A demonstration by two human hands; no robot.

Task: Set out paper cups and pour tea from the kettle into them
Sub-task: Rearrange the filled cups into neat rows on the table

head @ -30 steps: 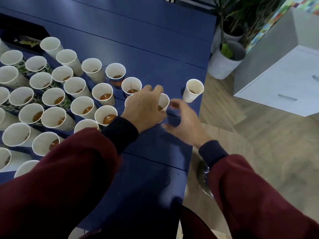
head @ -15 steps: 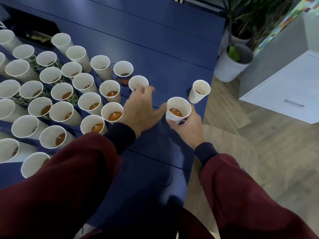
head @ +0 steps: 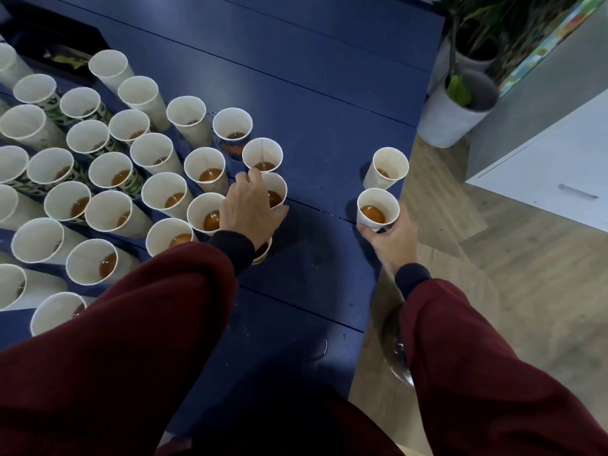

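- Head view: the job looks well along to me. A cluster of paper cups (head: 131, 179) fills the bench (head: 312, 93) to the left of the lone cup (head: 385, 167), and most show amber tea at the bottom. A few at the far left I cannot read.
- My right hand (head: 390, 238) has its fingers wrapped round a poured cup (head: 377, 209), just on the near side of the lone cup, by the bench edge.
- My left hand (head: 253, 209) is well left of the lone cup, fingers curled about a filled cup (head: 274, 192) at the cluster's rim.
- No kettle shows, so I judge mainly arranging is left.
- Cups are thin white paper, tapered, with rolled rims and some green print. They are light and easily crushed or tipped.
- Bench is matte dark-blue planking with visible seams.
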